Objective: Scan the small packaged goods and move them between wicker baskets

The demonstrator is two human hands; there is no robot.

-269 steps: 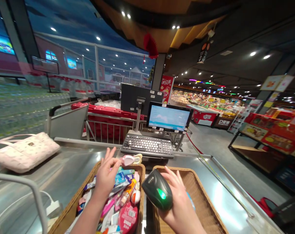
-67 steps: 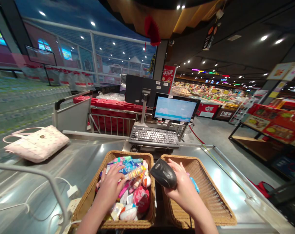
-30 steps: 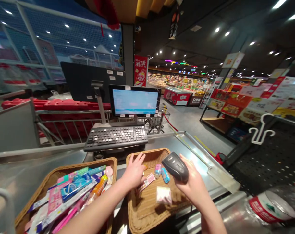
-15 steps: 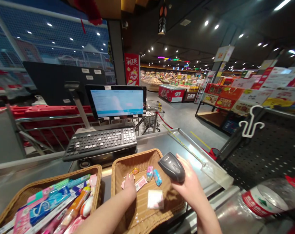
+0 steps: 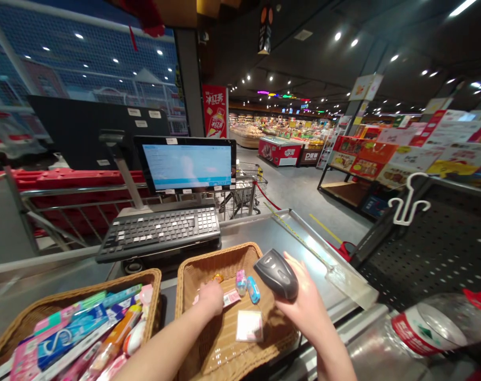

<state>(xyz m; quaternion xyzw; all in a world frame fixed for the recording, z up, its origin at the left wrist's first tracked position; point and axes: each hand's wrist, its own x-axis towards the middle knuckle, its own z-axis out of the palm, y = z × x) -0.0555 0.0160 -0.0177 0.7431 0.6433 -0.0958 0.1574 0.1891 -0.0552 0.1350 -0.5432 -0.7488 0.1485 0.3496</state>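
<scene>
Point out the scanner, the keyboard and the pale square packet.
Scanner point(image 5: 277, 274): head view, top of its dark casing.
Keyboard point(image 5: 161, 231): head view, middle of its keys.
Pale square packet point(image 5: 249, 325): head view, its upper face.

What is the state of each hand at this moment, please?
Left hand: in a wicker basket, fingertips hidden; cannot tell whether holding anything.
Right hand: closed around the black scanner.

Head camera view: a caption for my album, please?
A scanner in the right hand, the left hand down in a wicker basket.
</scene>
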